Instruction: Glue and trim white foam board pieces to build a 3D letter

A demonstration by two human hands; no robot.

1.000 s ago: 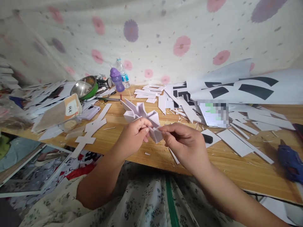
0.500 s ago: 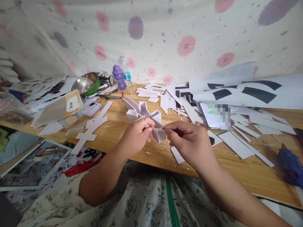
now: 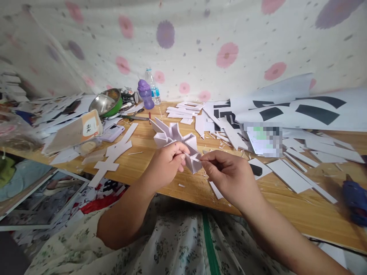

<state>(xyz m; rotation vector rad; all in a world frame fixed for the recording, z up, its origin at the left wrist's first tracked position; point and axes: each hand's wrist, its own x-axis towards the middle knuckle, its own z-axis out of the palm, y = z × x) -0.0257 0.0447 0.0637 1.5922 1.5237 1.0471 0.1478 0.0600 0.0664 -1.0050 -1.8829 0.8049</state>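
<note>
White angular structure (image 3: 189,143), made of upright folded walls, sits at the middle of the clock, with the patterned curtain (image 3: 183,49) at 12; both hands have it above the near part of the table (image 3: 286,214), and whether it rests on the wood I cannot tell.

From the left, a beige packet (image 3: 67,133) with an orange-edged label leans at 9 o'clock. Beyond it, at 10, a green-sided metal bowl (image 3: 116,104) stands tilted. A lavender device (image 3: 113,133) lies just beside the packet, and nearer the structure, also at 9, is a cross-armed white cutout (image 3: 110,160). A purple bottle (image 3: 146,95) and a clear bottle (image 3: 155,93) stand side by side at 11.

The left hand (image 3: 166,164), at about 8, is closed narrow, its fingertips pinching the structure's near edge. White strips (image 3: 186,110) lie heaped at 12. The right hand (image 3: 229,172), at 4, has thumb and forefinger brought together on a thin white sliver (image 3: 197,159); whether that belongs to the structure I cannot tell. A lit phone (image 3: 259,141) lies at 3, and a blue glue gun (image 3: 355,200) at the far right, between 3 and 4.
</note>
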